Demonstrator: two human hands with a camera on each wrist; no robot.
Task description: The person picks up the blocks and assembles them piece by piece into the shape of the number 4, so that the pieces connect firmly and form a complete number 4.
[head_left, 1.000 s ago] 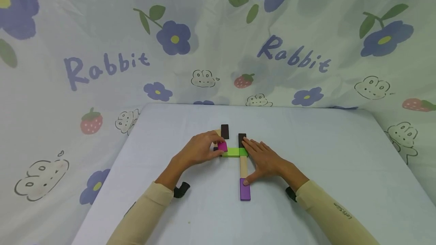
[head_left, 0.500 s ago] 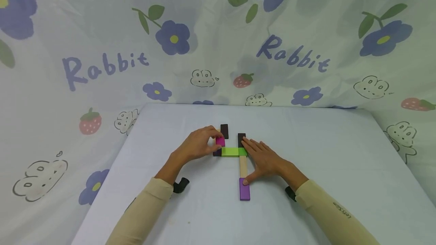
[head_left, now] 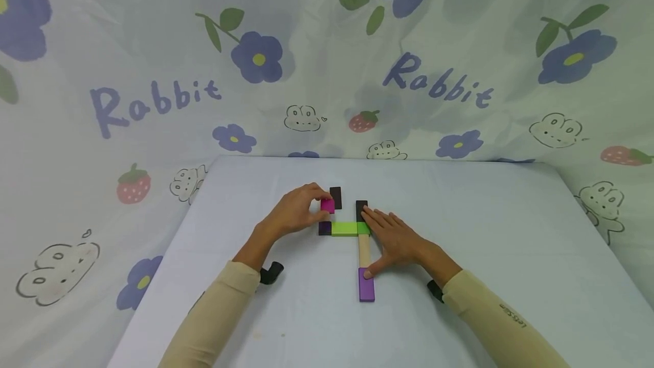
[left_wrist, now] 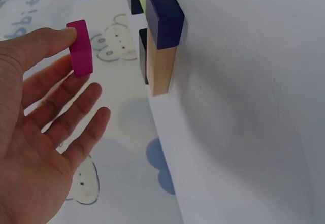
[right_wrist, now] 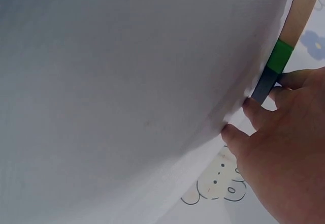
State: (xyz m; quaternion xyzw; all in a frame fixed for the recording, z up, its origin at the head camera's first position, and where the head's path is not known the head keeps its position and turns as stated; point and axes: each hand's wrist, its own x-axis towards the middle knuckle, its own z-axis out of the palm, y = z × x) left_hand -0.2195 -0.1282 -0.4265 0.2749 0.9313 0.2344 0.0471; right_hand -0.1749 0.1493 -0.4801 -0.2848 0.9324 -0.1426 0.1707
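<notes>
My left hand (head_left: 295, 212) pinches a magenta block (head_left: 327, 206) between thumb and fingers. In the left wrist view the magenta block (left_wrist: 81, 49) is held off the table, beside a dark purple block (left_wrist: 165, 18) and a plain wooden block (left_wrist: 160, 69). My right hand (head_left: 401, 240) rests with fingers spread along a column of blocks. Its fingertips touch the black block (head_left: 361, 210) and its thumb the purple block (head_left: 366, 287). Between those lie a green block (head_left: 363, 228) and a bare wooden block (head_left: 364, 250). A lime block (head_left: 344, 229) links the column to the dark purple block.
A dark brown block (head_left: 335, 197) lies just beyond the magenta one. The blocks stand mid-table on a white cloth (head_left: 460, 209). A printed curtain (head_left: 327, 72) hangs behind. Black straps or fittings (head_left: 272, 273) show near the wrists.
My left hand has carried the magenta block from above the lime block slightly back and left, uncovering the dark purple block. The right hand has stayed on the column.
</notes>
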